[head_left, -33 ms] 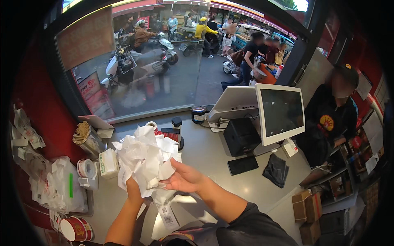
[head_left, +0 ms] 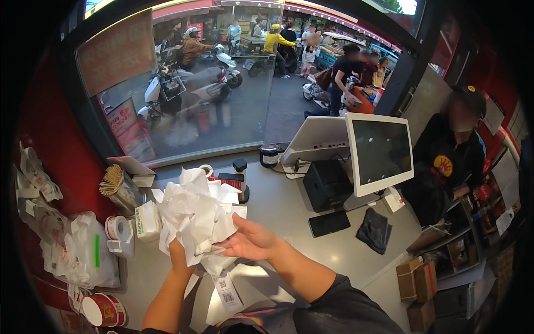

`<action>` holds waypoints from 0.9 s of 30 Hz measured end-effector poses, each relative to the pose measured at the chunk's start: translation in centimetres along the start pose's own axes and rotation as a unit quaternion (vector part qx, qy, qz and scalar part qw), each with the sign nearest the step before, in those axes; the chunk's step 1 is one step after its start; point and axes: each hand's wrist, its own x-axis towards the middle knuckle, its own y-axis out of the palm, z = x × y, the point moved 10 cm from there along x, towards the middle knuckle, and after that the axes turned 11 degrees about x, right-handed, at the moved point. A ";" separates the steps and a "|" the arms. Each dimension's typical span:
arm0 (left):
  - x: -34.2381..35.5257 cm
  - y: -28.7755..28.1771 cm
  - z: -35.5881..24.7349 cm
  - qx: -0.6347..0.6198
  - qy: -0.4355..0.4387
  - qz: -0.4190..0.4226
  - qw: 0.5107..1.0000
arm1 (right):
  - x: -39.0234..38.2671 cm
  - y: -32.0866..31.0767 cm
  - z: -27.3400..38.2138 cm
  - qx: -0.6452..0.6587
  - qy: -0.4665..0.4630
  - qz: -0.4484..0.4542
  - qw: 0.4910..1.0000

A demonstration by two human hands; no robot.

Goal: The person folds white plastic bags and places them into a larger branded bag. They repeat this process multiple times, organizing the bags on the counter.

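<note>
A loose heap of crumpled white paper slips (head_left: 196, 214) is held up between the person's two hands, above the near left part of the grey worktop (head_left: 289, 225). The left hand (head_left: 179, 257) cups the heap at its lower left; most of its fingers are hidden by the paper. The right hand (head_left: 253, 240) holds the lower right side, thumb raised against the slips and fingers curled in under them. A long printed receipt (head_left: 227, 291) with square codes hangs below the heap, between the forearms.

Just left of the heap stands a white tissue box (head_left: 148, 221), and behind it a metal canister (head_left: 125, 195) packed with wooden sticks (head_left: 113, 179). A tape dispenser (head_left: 119, 240) sits beside a clear plastic bag (head_left: 92, 256); red paper tubs (head_left: 104, 310) lie nearer the person. Beyond the heap, a small white roll (head_left: 206, 169) shows by the window (head_left: 194, 111).

To the right, a black phone (head_left: 329, 224) lies flat next to a dark crumpled cloth (head_left: 374, 231), both in front of a white-framed monitor (head_left: 382, 153) and a black box-shaped device (head_left: 328, 186). Farther right is a co-worker (head_left: 453, 147) in a dark cap, near brown cardboard boxes (head_left: 417, 285)
</note>
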 end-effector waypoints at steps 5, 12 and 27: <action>-0.1 -7.0 2.3 -0.218 -0.016 -0.084 0.972 | -3.2 6.3 0.5 -0.172 -0.013 0.074 0.982; -1.2 -20.6 -0.4 -0.137 -0.019 -0.254 0.957 | -9.7 7.3 2.7 -0.179 -0.090 0.152 0.968; -11.4 -43.9 -19.9 0.471 0.318 -0.455 0.685 | -11.8 -2.7 -1.4 -0.140 -0.141 -0.062 0.978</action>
